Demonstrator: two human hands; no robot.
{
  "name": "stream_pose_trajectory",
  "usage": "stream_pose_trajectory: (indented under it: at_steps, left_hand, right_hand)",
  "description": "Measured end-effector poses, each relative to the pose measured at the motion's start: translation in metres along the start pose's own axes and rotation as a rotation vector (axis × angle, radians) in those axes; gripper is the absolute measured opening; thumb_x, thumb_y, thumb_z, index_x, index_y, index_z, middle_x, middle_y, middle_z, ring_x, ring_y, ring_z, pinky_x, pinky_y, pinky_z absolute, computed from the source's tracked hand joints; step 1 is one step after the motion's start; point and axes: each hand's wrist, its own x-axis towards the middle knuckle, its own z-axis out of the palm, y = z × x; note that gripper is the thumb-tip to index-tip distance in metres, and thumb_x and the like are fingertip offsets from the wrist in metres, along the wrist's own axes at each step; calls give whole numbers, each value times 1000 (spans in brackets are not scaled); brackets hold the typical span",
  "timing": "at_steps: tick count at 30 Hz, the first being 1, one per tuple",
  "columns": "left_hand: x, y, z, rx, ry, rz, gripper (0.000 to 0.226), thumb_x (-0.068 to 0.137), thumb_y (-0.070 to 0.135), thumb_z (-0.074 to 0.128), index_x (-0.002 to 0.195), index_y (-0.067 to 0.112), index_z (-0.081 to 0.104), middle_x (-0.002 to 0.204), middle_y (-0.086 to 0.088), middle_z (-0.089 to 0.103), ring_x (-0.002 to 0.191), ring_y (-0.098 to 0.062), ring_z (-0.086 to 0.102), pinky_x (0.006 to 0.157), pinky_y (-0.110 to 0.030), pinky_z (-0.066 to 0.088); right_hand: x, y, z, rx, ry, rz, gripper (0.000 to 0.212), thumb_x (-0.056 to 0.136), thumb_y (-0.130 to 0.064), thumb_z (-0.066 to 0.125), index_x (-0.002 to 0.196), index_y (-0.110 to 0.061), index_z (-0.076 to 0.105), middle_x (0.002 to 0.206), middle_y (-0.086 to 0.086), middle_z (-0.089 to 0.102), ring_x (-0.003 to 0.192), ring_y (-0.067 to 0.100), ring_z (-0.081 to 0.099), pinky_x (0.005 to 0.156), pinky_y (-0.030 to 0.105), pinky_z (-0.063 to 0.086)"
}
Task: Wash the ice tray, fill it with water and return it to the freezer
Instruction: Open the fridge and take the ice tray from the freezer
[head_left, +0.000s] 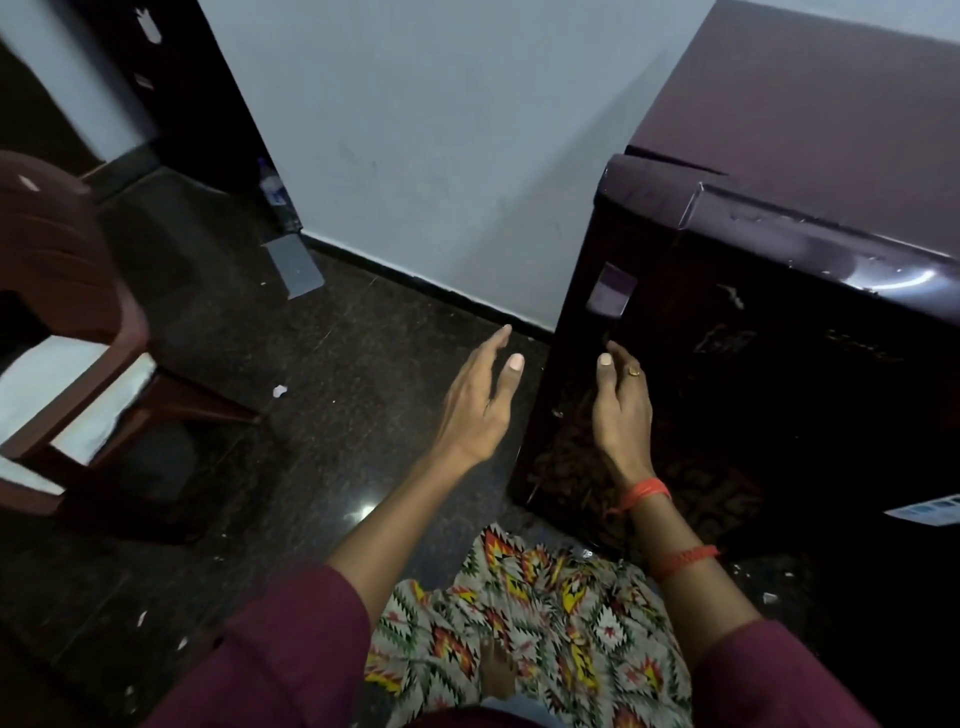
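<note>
A dark maroon fridge (753, 364) stands at the right with its door closed; no ice tray is in view. My right hand (621, 405) is up against the left edge of the fridge door, fingers loosely bent and touching the door near a small pale sticker (610, 288). It holds nothing that I can see. My left hand (480, 400) hangs in the air just left of the door edge, fingers straight and relaxed, empty.
A brown plastic chair (78, 322) stands at the left on the dark speckled floor (322, 374). A pale wall (441, 130) runs behind, with a plastic bottle (272, 189) at its foot by a dark doorway. My patterned clothing and one foot show below.
</note>
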Motion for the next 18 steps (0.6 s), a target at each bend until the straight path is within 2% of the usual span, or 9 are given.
stream_pose_trajectory:
  at_steps: [3,8,11,13,16,18]
  left_hand:
    - [16,5,10,-42,-28,1,60,101,50,36,152,20,39,151,-2,48,138,-10,45,114,-35,40]
    - [35,5,17,-37,-65,21,56,103,45,36,151,17,41,151,-1,48,133,-3,45,109,-20,37]
    - [43,3,17,-53,-80,20,57,103,47,35,151,17,42,151,0,48,133,-2,45,109,-19,36]
    - [48,1,16,-77,-87,11,56,103,47,34,151,19,42,152,1,48,135,-6,45,111,-21,37]
    - [54,-2,14,-91,-101,13,55,104,48,34,151,20,42,152,1,48,136,-5,45,111,-22,37]
    - [59,-4,12,-74,-122,29,54,105,46,35,151,19,42,152,1,47,133,-2,44,109,-21,36]
  right_hand:
    - [6,0,-1,23,-12,0,37,105,-39,39,135,-23,52,138,0,55,121,5,45,102,23,33]
    - [5,-2,6,41,-69,14,46,106,-40,35,145,-17,44,145,2,49,134,13,42,106,21,29]
    - [4,-2,12,75,-33,34,50,104,-43,37,147,-17,42,147,3,46,131,10,42,115,34,34]
    - [4,-2,15,82,-8,46,51,104,-44,37,147,-17,42,147,3,47,127,6,41,115,40,36]
    - [4,-2,18,71,13,60,55,103,-48,36,148,-17,40,150,4,44,135,12,40,116,41,35]
    - [2,-4,18,63,21,61,56,104,-48,36,149,-16,38,152,3,42,135,7,37,117,32,30]
